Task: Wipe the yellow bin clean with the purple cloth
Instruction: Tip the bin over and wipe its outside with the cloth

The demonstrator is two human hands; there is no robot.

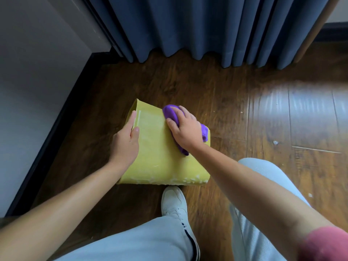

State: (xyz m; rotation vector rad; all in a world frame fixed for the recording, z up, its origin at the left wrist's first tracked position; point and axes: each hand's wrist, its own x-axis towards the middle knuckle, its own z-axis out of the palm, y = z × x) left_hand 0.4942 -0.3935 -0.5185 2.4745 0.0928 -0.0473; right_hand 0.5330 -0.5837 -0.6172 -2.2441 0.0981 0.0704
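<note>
Head view, looking down. Yellow bin (158, 153) tipped on its side on the dark wooden floor (216, 87), one broad flat side facing up, wider end nearest the camera, narrower end pointing away toward the blue curtain (207, 25). White crumb-like specks along the bin's near edge and a pale smear on the upper face.

Left hand (125, 144) clamped on the bin's left edge: thumb lying on the upper face, fingers stretched along the left side wall toward the far end. Gripping the bin itself.

Right hand (185, 130) on the bin's far right corner, palm down, fingers curled over the purple cloth (170, 113), pressing it flat against the upper face. Cloth bunched beyond the fingertips toward the bin's far end, spilling out right of the hand over the bin's right edge, with a tail showing below the wrist.

White shoe (174, 202) just beside the bin's near edge, toe almost touching. Pale grey trousers (135, 242) nearer the camera than the bin. Grey wall with dark skirting (56, 129) well left of the bin.
</note>
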